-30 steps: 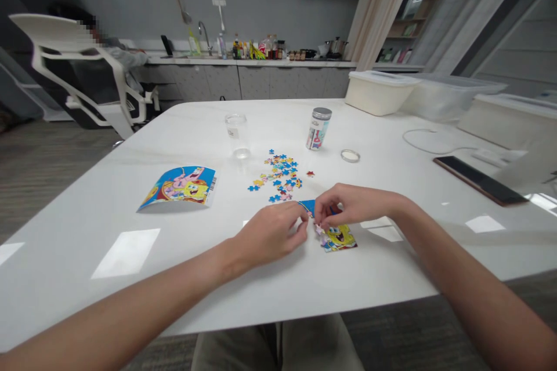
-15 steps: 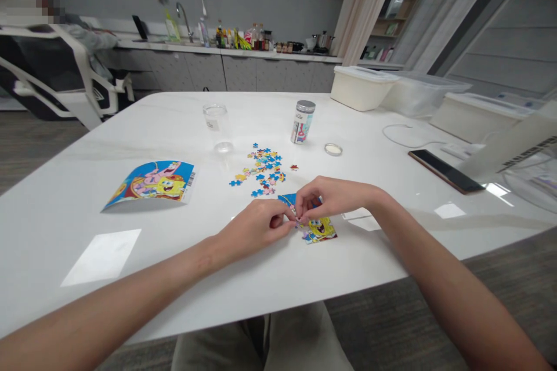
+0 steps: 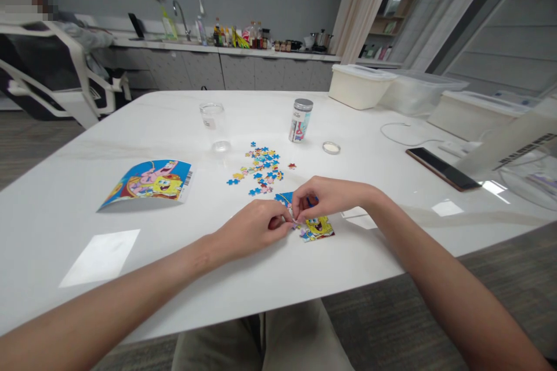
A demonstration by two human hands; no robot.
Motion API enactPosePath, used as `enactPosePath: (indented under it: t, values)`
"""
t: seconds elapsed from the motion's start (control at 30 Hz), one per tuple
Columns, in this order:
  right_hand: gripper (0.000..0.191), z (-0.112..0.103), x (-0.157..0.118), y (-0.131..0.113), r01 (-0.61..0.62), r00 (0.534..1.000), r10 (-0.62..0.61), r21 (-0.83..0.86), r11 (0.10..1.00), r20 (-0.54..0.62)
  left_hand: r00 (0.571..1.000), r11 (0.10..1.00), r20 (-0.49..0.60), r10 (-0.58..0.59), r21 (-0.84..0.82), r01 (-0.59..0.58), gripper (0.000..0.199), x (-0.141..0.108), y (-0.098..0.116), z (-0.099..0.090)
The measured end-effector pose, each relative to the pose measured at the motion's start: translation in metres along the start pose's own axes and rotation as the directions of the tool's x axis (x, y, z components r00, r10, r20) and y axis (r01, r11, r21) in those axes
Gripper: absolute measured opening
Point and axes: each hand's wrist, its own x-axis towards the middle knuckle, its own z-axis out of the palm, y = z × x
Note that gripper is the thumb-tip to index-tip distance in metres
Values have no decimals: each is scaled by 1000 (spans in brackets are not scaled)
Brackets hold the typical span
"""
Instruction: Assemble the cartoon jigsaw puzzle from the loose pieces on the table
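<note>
A partly joined puzzle (image 3: 319, 227) lies on the white table (image 3: 209, 301), showing a yellow cartoon face and blue parts. My left hand (image 3: 260, 224) pinches at its left edge, on a small pinkish piece mostly hidden by the fingertips. From the right, my right hand (image 3: 317, 200) reaches over the puzzle, thumb and fingers closed at the same spot; what they grip is too small to make out. Beyond the hands, loose puzzle pieces (image 3: 260, 177) lie in a loose heap. The curled picture sheet (image 3: 150, 182) rests to the left.
An open clear jar (image 3: 214, 127), a lidded printed jar (image 3: 300, 120) and a round lid (image 3: 331, 148) stand beyond the pieces. At right are a phone (image 3: 441, 169), a cable and storage boxes (image 3: 361, 87). A white chair (image 3: 65, 69) is far left.
Both hands keep almost the same pose at the puzzle's left part. The whole view has shifted slightly, with things appearing a little further left.
</note>
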Motion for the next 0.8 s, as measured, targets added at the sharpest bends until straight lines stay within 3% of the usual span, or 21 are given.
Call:
enactPosePath:
  t: [0.57,0.8]
  values:
    - [13,1,-1,0,23,1000,-23,7,1000,-16,999,1000,29,-18,-2,18,15,0,0,-1]
    - [16,0,-2,-4,55,998,-55,-29,998,-6,994,995,66,-84,-52,87,14,-1,5,-5]
